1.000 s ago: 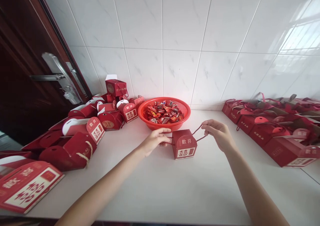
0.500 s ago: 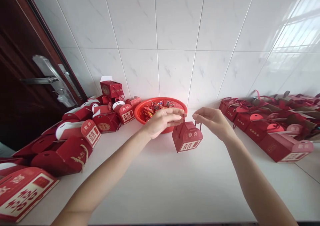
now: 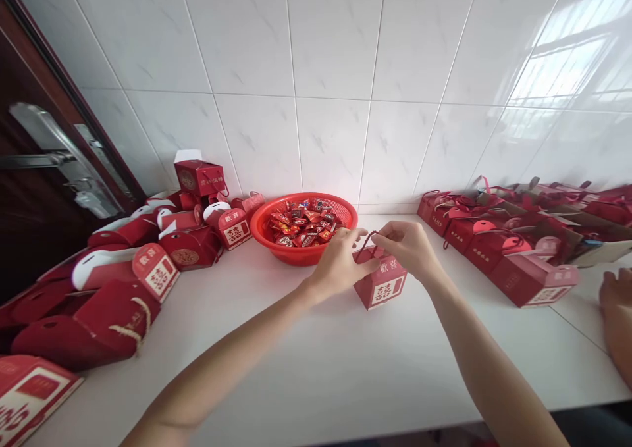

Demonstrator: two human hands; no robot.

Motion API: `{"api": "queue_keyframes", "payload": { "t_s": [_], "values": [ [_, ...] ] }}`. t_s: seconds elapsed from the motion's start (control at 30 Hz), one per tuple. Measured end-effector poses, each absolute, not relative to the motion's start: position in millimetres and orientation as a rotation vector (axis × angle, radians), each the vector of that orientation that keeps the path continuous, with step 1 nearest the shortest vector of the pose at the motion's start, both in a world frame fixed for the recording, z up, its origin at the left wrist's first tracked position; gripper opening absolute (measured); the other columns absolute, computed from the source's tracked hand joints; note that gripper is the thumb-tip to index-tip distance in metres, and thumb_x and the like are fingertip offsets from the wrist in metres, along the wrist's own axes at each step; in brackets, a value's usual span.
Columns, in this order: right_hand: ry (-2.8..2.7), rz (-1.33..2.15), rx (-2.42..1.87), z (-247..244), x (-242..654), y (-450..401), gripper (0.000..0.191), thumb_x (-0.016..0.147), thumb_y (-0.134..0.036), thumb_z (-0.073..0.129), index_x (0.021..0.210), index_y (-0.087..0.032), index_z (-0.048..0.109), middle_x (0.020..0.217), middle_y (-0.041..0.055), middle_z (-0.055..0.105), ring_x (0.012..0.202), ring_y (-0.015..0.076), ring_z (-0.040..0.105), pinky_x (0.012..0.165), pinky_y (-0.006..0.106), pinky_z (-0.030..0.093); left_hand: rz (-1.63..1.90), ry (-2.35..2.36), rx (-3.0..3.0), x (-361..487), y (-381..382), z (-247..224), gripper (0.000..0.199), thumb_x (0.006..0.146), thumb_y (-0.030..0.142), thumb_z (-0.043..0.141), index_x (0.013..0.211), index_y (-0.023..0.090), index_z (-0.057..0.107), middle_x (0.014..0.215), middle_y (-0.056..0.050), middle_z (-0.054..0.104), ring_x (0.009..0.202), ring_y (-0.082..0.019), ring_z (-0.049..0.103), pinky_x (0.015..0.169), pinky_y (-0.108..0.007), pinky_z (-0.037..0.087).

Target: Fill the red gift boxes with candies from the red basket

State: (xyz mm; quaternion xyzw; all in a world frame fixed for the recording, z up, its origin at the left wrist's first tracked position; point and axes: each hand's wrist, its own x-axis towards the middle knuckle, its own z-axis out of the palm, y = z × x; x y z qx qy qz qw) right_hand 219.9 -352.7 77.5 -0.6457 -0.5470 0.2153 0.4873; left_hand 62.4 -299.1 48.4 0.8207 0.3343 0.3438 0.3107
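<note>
A small red gift box point(image 3: 384, 288) with white Chinese characters and a dark red cord handle point(image 3: 367, 239) is upright in front of me. My left hand point(image 3: 342, 262) is closed at the box's upper left side, its thumb across the front and its fingers by the lid and cord. At the top, my right hand point(image 3: 407, 244) pinches the cord between thumb and fingers. Behind my left hand stands a red plastic basket point(image 3: 261, 235) holding many wrapped candies point(image 3: 300, 226).
Open red boxes point(image 3: 190, 246) crowd the left side by a dark door point(image 3: 29, 223). On the right, rows of red boxes point(image 3: 494, 262) line the white tabletop point(image 3: 306, 368). Another person's hand point(image 3: 617, 315) rests at the right edge. A tiled wall point(image 3: 336, 137) rises behind.
The gift box has come down slightly. My left hand has moved from the cord's side onto the box's upper part. The view has shifted right, and another person's hand has appeared.
</note>
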Motion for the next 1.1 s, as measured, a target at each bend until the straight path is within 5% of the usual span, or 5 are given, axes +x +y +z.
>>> {"api": "queue_keyframes", "payload": {
  "t_s": [0.17, 0.27, 0.67, 0.9, 1.1],
  "values": [
    [-1.31, 0.537, -1.56, 72.7, 217.7, -354.0, 0.017, 0.068, -0.034, 0.066, 0.06, -0.02, 0.062, 0.058, 0.0021, 0.065, 0.056, 0.0159, 0.057, 0.054, 0.028, 0.04, 0.759, 0.937, 2.293, 71.1, -292.7, 21.8, 0.019, 0.083, 0.037, 0.067, 0.088, 0.019, 0.063, 0.102, -0.009, 0.064, 0.108, -0.028, 0.061, 0.089, -0.039, 0.052],
    [-1.304, 0.562, -1.564, 65.9, 217.4, -353.5, 0.015, 0.066, -0.033, 0.066, 0.06, -0.02, 0.062, 0.06, 0.0023, 0.065, 0.057, 0.016, 0.057, 0.054, 0.028, 0.041, 0.706, 0.923, 2.346, 74.8, -291.8, 11.9, 0.015, 0.083, 0.029, 0.062, 0.073, 0.02, 0.055, 0.09, -0.007, 0.063, 0.103, -0.028, 0.059, 0.084, -0.037, 0.05],
    [-1.019, 0.985, -1.298, 46.8, 218.6, -351.4, 0.026, 0.057, -0.033, 0.077, 0.07, -0.021, 0.058, 0.065, 0.0024, 0.071, 0.057, 0.0169, 0.064, 0.055, 0.027, 0.047, 0.743, 0.894, 2.118, 80.5, -292.0, -13.2, 0.008, 0.083, 0.029, 0.06, 0.081, 0.021, 0.059, 0.086, -0.002, 0.067, 0.092, -0.024, 0.06, 0.078, -0.034, 0.048],
    [-0.837, 1.042, -1.129, 42.3, 230.1, -360.1, 0.037, 0.055, -0.035, 0.086, 0.08, -0.021, 0.063, 0.059, -0.0023, 0.062, 0.057, 0.0142, 0.06, 0.052, 0.024, 0.046, 0.853, 0.673, 1.927, 61.3, -292.1, -22.2, 0.069, 0.073, 0.049, 0.08, 0.134, 0.025, 0.057, 0.14, -0.011, 0.057, 0.129, -0.03, 0.053, 0.109, -0.044, 0.043],
    [-0.899, 0.921, -1.102, 56.3, 253.9, -376.8, 0.035, 0.056, -0.036, 0.09, 0.076, -0.02, 0.067, 0.066, 0.0007, 0.066, 0.063, 0.0139, 0.061, 0.056, 0.024, 0.047, 0.833, 0.687, 1.827, 26.0, -297.9, -44.1, 0.031, 0.079, 0.04, 0.071, 0.101, 0.019, 0.068, 0.109, -0.009, 0.07, 0.096, -0.023, 0.067, 0.091, -0.038, 0.053]
  ]
}}
